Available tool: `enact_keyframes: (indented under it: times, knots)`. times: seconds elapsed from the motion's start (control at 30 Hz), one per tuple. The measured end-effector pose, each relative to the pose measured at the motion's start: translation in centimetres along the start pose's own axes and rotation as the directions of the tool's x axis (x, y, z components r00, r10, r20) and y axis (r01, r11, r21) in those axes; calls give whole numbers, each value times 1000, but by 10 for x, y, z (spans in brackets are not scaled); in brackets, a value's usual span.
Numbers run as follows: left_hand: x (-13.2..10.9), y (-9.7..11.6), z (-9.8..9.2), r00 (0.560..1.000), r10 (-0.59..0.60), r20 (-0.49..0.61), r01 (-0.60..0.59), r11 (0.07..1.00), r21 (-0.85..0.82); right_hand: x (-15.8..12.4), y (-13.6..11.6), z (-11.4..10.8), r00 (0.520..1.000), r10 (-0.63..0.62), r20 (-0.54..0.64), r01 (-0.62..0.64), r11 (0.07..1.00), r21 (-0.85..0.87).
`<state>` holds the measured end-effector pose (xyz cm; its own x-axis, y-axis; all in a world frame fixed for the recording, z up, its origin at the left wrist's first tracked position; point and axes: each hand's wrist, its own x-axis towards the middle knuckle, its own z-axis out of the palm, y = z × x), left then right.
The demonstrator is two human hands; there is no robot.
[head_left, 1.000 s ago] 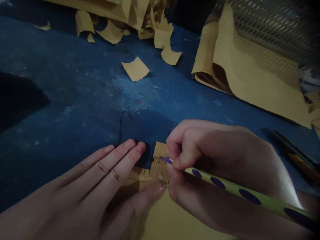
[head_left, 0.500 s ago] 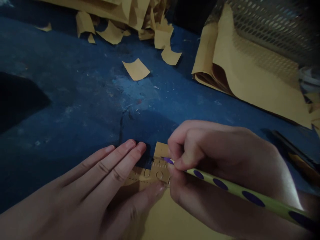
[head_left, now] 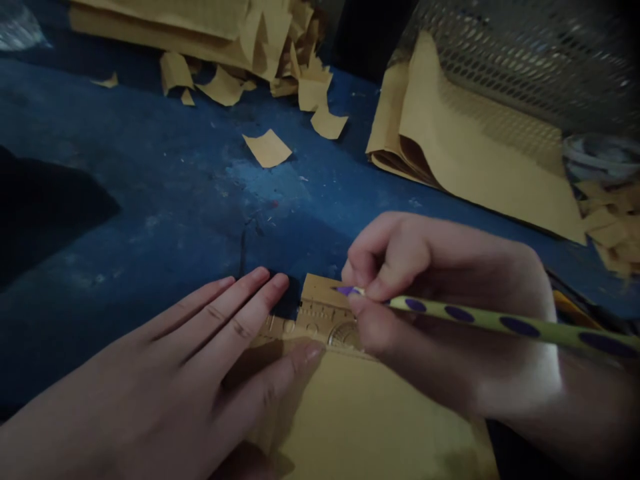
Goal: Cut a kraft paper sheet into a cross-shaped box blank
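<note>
Head view, left hand: bare left hand (head_left: 195,353) at eight o'clock, spread flat with fingers outstretched and nothing gripped, its thumb resting on the ruler's lower edge
Head view, right hand: bare right hand (head_left: 450,267) at four o'clock, fingers and thumb closed on the pencil near its point
Pencil: slim yellow-green pencil with purple oval spots (head_left: 473,317), lying in the right hand, its shaft running out towards four o'clock; its purple tip sits over the tan paper tab, though contact cannot be told
Ruler: clear plastic ruler with round cut-outs and a protractor arc (head_left: 325,323), at six o'clock between the hands, partly under the left thumb
Paper: smooth tan paper sheet (head_left: 385,413) below the ruler, at five to six o'clock; a tan paper tab (head_left: 320,287) shows past the ruler's upper edge, and whether the two are one piece cannot be told
Table: worn, scuffed blue table (head_left: 200,213) under everything
Scraps: single squarish tan paper scrap (head_left: 269,148) at eleven o'clock; curled tan paper scraps (head_left: 315,93) at twelve; heap of tan paper cuttings (head_left: 615,227) at three
Stacks: layered tan paper stack (head_left: 160,30) between ten and eleven o'clock; folded tan paper bundle (head_left: 485,153) at two, in front of a grey perforated basket (head_left: 505,57)
</note>
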<state>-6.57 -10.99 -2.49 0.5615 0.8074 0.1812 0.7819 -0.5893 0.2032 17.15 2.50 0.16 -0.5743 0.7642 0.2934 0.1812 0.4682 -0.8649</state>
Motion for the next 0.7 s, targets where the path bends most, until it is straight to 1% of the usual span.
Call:
enact_keyframes:
  times: [0.1,0.13,0.2,0.27,0.3,0.37,0.4,0.43,0.5,0.53,0.6,0.63,0.7]
  knots:
    - [0,1,-3,995,84,45,-86,995,46,-1,-3,-5,989,-90,-120,101,990,96]
    - [0,1,-4,992,113,48,-115,992,48,-1,-7,-8,981,-100,-166,121,985,126]
    - [2,0,-6,985,172,28,-173,984,50,-2,-19,-14,971,-64,-230,105,980,169]
    - [4,-2,-9,972,233,10,-233,972,34,-5,-34,-22,962,-3,-272,55,981,184]
    - [6,-2,-11,964,267,8,-267,963,23,-8,-41,-27,959,10,-284,39,985,166]
    - [8,-3,-15,938,346,8,-346,938,-18,-21,-52,-36,961,-9,-277,30,997,72]
    - [9,-4,-16,925,380,-5,-380,923,-59,-30,-54,-40,970,-35,-241,34,999,-7]
    - [10,-4,-18,917,397,-30,-398,911,-109,-41,-55,-44,983,-51,-175,36,995,-88]
    - [13,-8,-20,924,372,-92,-383,902,-199,-66,-51,-48,996,-86,18,88,961,-262]
    - [15,-10,-22,937,332,-112,-349,910,-223,-78,-47,-49,988,-115,101,143,929,-340]
    - [23,-18,-24,965,219,-144,-245,948,-204,-99,-40,-49,973,-144,181,216,846,-488]
    - [28,-22,-25,980,153,-129,-176,965,-193,-107,-36,-49,965,-153,214,247,803,-542]
    - [41,-29,-28,996,52,-66,-63,982,-180,-118,-31,-48,949,-161,272,299,733,-611]
